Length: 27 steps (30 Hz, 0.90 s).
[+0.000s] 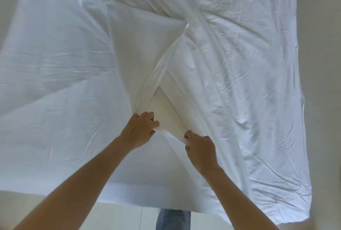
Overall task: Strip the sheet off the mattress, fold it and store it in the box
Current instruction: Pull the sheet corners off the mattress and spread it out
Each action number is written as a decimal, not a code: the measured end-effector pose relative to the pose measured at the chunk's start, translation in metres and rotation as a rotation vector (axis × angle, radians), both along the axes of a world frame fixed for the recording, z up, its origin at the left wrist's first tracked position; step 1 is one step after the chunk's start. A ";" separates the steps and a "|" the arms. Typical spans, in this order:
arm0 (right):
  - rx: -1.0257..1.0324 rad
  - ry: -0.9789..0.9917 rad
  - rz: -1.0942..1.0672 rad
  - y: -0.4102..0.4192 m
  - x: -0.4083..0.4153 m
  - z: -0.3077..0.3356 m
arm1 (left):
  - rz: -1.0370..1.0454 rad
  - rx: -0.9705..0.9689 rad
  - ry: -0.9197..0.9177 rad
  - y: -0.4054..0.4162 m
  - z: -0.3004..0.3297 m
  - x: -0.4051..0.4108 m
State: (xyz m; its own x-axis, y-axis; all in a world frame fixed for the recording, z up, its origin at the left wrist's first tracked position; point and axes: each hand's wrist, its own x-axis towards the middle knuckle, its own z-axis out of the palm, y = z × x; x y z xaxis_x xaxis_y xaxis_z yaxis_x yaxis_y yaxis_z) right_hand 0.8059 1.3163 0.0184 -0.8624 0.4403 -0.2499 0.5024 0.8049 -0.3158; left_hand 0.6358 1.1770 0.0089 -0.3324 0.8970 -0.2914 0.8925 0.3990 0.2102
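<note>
Both hands pinched the white sheet (pixel 230 67) near the lower middle of the frame: the left hand (pixel 139 132) had its fingers curled over a gathered fold, thumb tucked under the cloth, and the right hand (pixel 200 149) closed its grip round the same hem just beside it, a short taut strip of fabric stretched between the two. From that pinch a raised ridge of cloth ran up toward the center of the frame, where it met a knot of deep creases. On the right side the sheet lay rumpled, its loose edge hanging down past the side of the bed at the lower right. At the left and along the bottom edge the mattress (pixel 55 82) showed smoother white, though where sheet ended and mattress began could not be told for certain, both being the same white. Bare forearms reached in from the lower corners and crossed over the near edge of the bed. Pale floor (pixel 118 216) lay below that edge, and a grey-blue trouser leg (pixel 173 219) stood at the bottom center. Dull grey-beige surface bordered the bed at the far right.
</note>
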 end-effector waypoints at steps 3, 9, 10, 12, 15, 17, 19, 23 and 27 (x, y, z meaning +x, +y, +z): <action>0.003 0.022 0.072 -0.040 0.031 0.011 | 0.108 0.047 0.021 -0.061 0.018 0.023; -0.021 0.129 0.106 -0.128 0.080 0.025 | 0.179 0.077 0.061 -0.174 0.036 0.077; -0.023 0.147 0.114 -0.141 0.086 0.026 | 0.184 0.084 0.077 -0.189 0.036 0.084; -0.028 0.163 0.155 -0.170 0.100 0.023 | 0.196 0.090 0.094 -0.223 0.033 0.101; -0.065 0.121 0.203 -0.205 0.119 0.013 | 0.227 0.083 0.096 -0.268 0.023 0.123; -0.084 0.082 0.220 -0.226 0.129 0.006 | 0.236 0.076 0.122 -0.289 0.016 0.133; -0.099 0.061 0.223 -0.247 0.137 -0.003 | 0.227 0.054 0.148 -0.308 0.010 0.142; -0.102 0.013 0.238 -0.275 0.142 -0.018 | 0.223 0.041 0.163 -0.337 -0.006 0.152; -0.153 -0.120 0.297 -0.297 0.144 -0.026 | 0.220 0.027 0.116 -0.360 -0.022 0.163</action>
State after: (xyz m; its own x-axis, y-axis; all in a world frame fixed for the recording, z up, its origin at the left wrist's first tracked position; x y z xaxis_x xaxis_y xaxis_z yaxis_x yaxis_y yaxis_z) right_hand 0.9498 1.0192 -0.0076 -0.9078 0.1241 -0.4007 0.2942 0.8692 -0.3974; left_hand 0.7988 0.8167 -0.0127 -0.5501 0.8065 -0.2166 0.8038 0.5817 0.1247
